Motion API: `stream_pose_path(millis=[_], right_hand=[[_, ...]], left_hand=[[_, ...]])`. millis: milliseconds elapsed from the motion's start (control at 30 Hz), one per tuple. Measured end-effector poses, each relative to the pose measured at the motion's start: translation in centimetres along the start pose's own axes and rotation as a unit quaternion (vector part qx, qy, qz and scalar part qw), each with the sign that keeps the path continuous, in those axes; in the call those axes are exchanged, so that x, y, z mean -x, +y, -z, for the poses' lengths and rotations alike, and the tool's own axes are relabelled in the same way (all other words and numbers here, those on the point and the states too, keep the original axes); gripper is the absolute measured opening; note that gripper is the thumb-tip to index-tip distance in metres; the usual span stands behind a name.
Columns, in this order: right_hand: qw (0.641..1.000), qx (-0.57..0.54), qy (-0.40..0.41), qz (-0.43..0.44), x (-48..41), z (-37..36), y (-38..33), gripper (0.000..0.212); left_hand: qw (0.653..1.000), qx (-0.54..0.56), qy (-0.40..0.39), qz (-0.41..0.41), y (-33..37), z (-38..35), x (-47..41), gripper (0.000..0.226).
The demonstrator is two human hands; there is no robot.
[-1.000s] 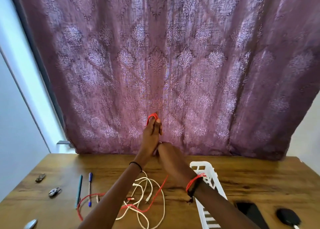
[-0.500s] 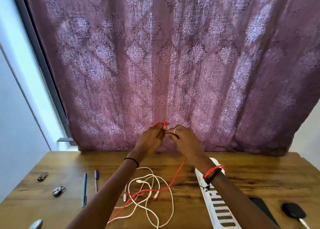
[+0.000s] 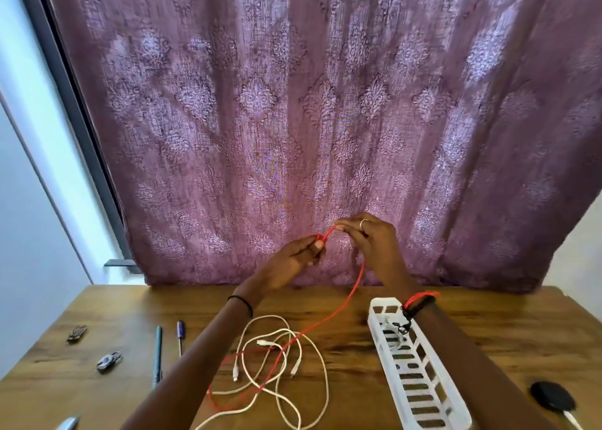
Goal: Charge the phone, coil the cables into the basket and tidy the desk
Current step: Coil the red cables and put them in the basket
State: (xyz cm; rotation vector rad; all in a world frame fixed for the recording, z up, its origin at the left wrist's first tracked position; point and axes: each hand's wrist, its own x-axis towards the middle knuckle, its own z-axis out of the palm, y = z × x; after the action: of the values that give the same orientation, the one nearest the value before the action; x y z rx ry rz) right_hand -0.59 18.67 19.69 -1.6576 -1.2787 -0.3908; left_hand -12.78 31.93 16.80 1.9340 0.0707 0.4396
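My left hand and my right hand are raised in front of the curtain. Between them they hold a red cable. The left hand's fingers pinch a small loop of it, and the right hand's fingertips pinch the strand just to the right. From there the red cable hangs down to the desk and runs through a tangle of white cables. A white slotted basket lies on the desk under my right forearm, with something small and grey at its far end.
On the wooden desk to the left lie two pens, two small clips and a silver object at the bottom edge. A black round charger sits at the right. A purple curtain hangs behind.
My hands have drawn slightly apart, the right one shifting rightward along the red cable. More red cable has lifted off the desk. The camera has tilted, showing more of the desk and basket.
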Motion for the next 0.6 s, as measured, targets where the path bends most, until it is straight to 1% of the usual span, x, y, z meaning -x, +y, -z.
stream_pose_path(millis=[100, 200, 300, 367, 433, 500, 567, 600], right_hand=[[0.993, -0.074, 0.001, -0.09, 0.0, 0.2, 0.2, 0.018], [0.968, -0.171, 0.026, -0.18, 0.1, -0.4, 0.2, 0.018], [0.945, -0.223, 0.043, -0.234, 0.0, -1.4, 0.2, 0.02], [0.933, -0.245, 0.05, -0.26, 0.0, -2.0, 0.1, 0.02], [0.928, -0.252, 0.056, -0.268, 0.1, -2.6, -0.1, 0.019], [0.933, -0.238, 0.055, -0.265, 0.3, -3.2, -0.4, 0.018], [0.945, -0.195, 0.043, -0.259, 0.5, -3.9, -0.9, 0.018], [0.953, -0.167, 0.032, -0.252, 0.7, -4.3, -1.2, 0.019]], left_hand=[[0.994, 0.102, -0.005, 0.043, 0.7, -0.1, -0.1, 0.024], [0.974, 0.222, -0.001, 0.046, 1.0, -0.2, -0.4, 0.029], [0.931, 0.361, 0.02, 0.055, 1.5, -0.1, -0.7, 0.026], [0.901, 0.427, 0.036, 0.059, 1.7, 0.1, -0.9, 0.024], [0.872, 0.485, 0.048, 0.052, 1.9, 0.6, -1.1, 0.02], [0.838, 0.541, 0.054, 0.042, 2.2, 1.0, -1.3, 0.017], [0.811, 0.58, 0.075, 0.027, 2.5, 1.5, -1.5, 0.019], [0.803, 0.588, 0.091, 0.022, 2.7, 1.6, -1.7, 0.023]])
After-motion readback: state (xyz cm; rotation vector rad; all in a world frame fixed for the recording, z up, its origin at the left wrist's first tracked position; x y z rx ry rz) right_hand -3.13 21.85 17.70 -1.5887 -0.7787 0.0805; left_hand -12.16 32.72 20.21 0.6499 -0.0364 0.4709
